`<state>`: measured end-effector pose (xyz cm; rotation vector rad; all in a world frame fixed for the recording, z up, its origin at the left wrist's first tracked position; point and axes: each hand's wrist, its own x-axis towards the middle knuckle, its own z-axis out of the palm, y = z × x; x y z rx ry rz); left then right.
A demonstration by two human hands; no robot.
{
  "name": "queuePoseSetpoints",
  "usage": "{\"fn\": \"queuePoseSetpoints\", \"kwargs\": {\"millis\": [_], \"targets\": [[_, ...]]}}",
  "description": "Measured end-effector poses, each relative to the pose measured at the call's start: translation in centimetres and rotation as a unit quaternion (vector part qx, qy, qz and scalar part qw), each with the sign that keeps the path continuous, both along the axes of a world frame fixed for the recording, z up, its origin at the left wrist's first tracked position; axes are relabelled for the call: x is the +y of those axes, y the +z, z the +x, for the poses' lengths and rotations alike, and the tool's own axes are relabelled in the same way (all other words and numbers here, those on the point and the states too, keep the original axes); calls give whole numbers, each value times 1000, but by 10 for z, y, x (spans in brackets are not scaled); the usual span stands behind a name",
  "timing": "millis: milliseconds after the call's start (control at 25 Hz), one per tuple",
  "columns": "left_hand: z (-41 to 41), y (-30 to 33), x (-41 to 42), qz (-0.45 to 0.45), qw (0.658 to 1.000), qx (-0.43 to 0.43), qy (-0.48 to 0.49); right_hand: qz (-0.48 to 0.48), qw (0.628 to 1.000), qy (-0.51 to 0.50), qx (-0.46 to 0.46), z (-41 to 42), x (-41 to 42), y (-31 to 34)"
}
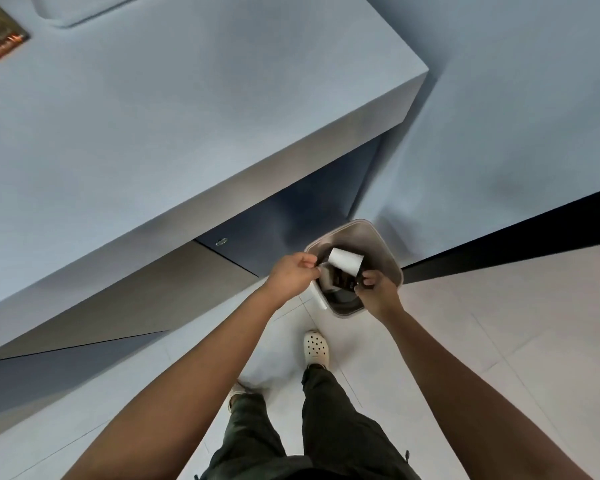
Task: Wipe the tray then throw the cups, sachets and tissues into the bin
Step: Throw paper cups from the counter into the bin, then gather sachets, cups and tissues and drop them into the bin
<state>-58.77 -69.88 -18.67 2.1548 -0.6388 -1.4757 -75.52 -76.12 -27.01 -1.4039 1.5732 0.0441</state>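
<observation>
Binning step: both hands over the bin [385,251] at twelve o'clock; left hand [291,277] pinches tissue [317,294]; right hand [376,289] curled, hold unclear; cup [345,260] tipped above; next, let go.

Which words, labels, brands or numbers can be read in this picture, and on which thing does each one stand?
None can be read.
Brown card on the counter: reddish marks, too blurred to read.
White cup over the bin: no print shows.
Dark packet between the hands: no print can be made out.
</observation>
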Motion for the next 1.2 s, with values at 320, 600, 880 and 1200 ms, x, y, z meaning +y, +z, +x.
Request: {"fn": "queuePoseSetpoints", "kwargs": {"millis": [320,600,880,1200], "targets": [[56,111,28,-174,984,32,-28,-252,928,-171,-214,73,-28,141],[174,209,128,-284,947,-45,146,-310,886,-8,-343,206,27,262],[272,230,253,-291,907,-106,285,-262,887,158,-346,320,141,267],[341,211,321,-258,893,-179,323,-269,895,229,-273,389,192,264]]}}
